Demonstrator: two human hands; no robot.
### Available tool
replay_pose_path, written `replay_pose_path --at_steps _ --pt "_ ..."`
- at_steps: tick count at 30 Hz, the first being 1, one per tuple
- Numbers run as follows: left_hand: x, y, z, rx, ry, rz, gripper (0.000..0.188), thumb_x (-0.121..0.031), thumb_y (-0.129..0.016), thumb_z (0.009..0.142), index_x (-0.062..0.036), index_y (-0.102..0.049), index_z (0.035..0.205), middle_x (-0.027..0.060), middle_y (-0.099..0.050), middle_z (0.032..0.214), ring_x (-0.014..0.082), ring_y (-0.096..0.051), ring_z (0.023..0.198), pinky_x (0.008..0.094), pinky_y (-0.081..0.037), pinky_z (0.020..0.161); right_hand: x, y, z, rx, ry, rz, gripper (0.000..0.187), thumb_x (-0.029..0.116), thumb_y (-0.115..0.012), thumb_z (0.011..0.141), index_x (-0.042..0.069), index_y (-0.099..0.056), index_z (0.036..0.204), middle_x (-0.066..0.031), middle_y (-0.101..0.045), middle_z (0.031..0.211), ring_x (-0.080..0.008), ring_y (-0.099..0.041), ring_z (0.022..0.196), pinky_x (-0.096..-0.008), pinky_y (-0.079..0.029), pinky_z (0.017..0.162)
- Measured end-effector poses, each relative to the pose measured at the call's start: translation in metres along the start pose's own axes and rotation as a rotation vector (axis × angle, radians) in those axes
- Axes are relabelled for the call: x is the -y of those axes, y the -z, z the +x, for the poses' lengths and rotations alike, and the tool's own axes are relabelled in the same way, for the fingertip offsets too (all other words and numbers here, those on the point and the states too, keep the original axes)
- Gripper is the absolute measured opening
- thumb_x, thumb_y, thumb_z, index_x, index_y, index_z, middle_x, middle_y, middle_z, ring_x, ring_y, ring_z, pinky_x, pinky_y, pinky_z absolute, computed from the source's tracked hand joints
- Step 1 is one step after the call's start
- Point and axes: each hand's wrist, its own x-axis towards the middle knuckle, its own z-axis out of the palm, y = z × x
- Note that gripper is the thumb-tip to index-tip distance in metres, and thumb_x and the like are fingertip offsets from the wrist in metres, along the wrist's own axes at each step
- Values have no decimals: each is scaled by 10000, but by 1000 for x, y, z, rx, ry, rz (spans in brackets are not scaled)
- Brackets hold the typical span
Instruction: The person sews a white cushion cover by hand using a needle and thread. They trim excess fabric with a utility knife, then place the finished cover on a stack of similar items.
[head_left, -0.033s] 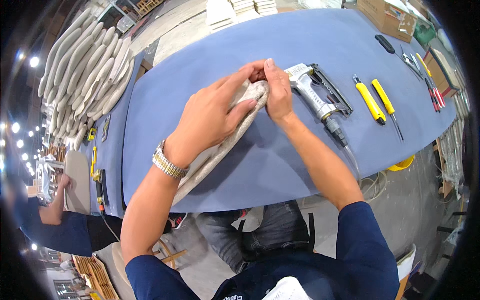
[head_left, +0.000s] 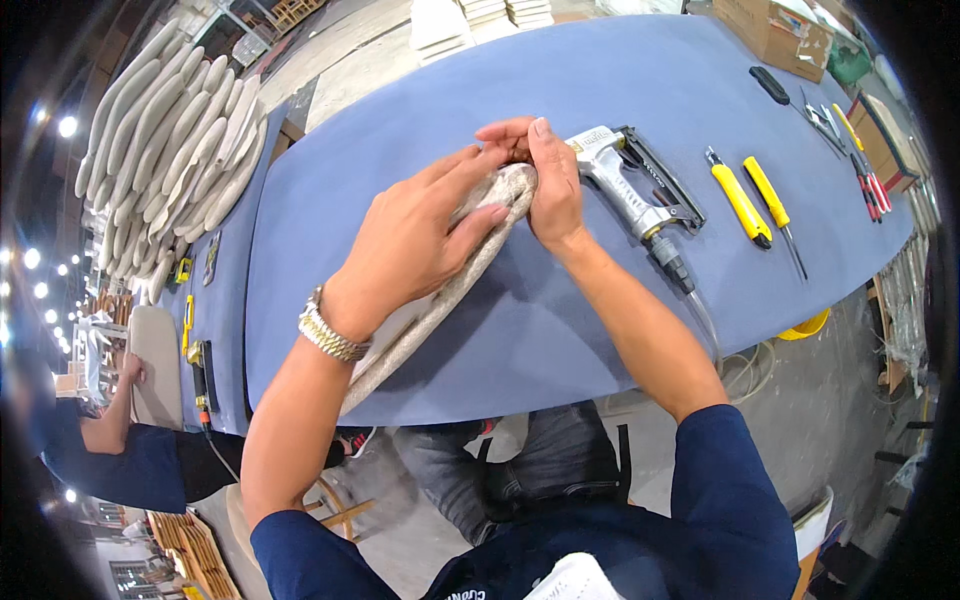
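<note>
A beige upholstered pad [head_left: 428, 318], which looks like a chair cushion, is tilted on its edge over the blue-covered table [head_left: 330, 215]. My left hand [head_left: 415, 235] is closed over its upper end, thumb on the rim and fingers on the far face. At the same end, my right hand [head_left: 555, 195] curls round the tip with bent fingers, partly hidden behind the pad. What the right fingertips pinch cannot be seen. Just right of that hand lies a silver and black staple gun [head_left: 625, 190] with an air hose attached.
Right of the staple gun are a yellow-handled tool [head_left: 740, 205], a yellow screwdriver [head_left: 768, 195], a black-handled tool [head_left: 770, 86] and red-handled pliers [head_left: 872, 190]. Stacked beige pads [head_left: 170, 140] rise at the far left. Another person [head_left: 110, 440] works at left. A cardboard box [head_left: 770, 40] stands far right.
My left fingers have drawn back slightly from the right fingers, showing more of the pad's end. The right hand stays nearly still at the tip.
</note>
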Motion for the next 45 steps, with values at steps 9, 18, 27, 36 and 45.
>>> replay_pose_path --at_steps 9,18,27,36,45 --pt "13 20 26 130 61 5 247 -190 -687 954 -78 -747 1165 184 -746 915 326 -725 739 337 -554 695 -13 -6 0 30 90 48 497 409 -369 1101 -11 -625 1173 -100 -654 1054 -171 -588 999 -314 -464 920" --pt "31 14 38 167 101 -129 251 -185 -698 932 -54 -754 1139 184 -753 971 272 -748 787 331 -564 737 -22 1 1 50 57 31 440 324 -341 1100 -18 -596 1202 -115 -641 1132 -179 -584 1053 -328 -457 952" --pt "35 0 27 172 58 -134 338 -173 -707 844 -73 -751 1164 179 -756 988 333 -740 853 383 -569 823 -24 7 -5 55 35 58 488 332 -361 994 -63 -578 1180 -188 -647 1099 -243 -618 1043 -375 -487 941" --pt "24 -32 14 74 194 -294 338 -216 -759 777 -75 -781 1083 166 -759 922 335 -731 764 391 -564 739 -22 25 -28 -2 -33 89 490 347 -377 944 -53 -589 1130 -238 -629 1204 -312 -578 1183 -451 -451 1043" --pt "-4 -125 -23 -110 -93 -100 357 -200 -787 780 -50 -730 1099 111 -702 1123 298 -661 1054 401 -544 929 24 69 -107 107 66 -797 268 47 -556 967 -16 -707 1180 -176 -682 1303 -317 -639 1237 -398 -470 1069"
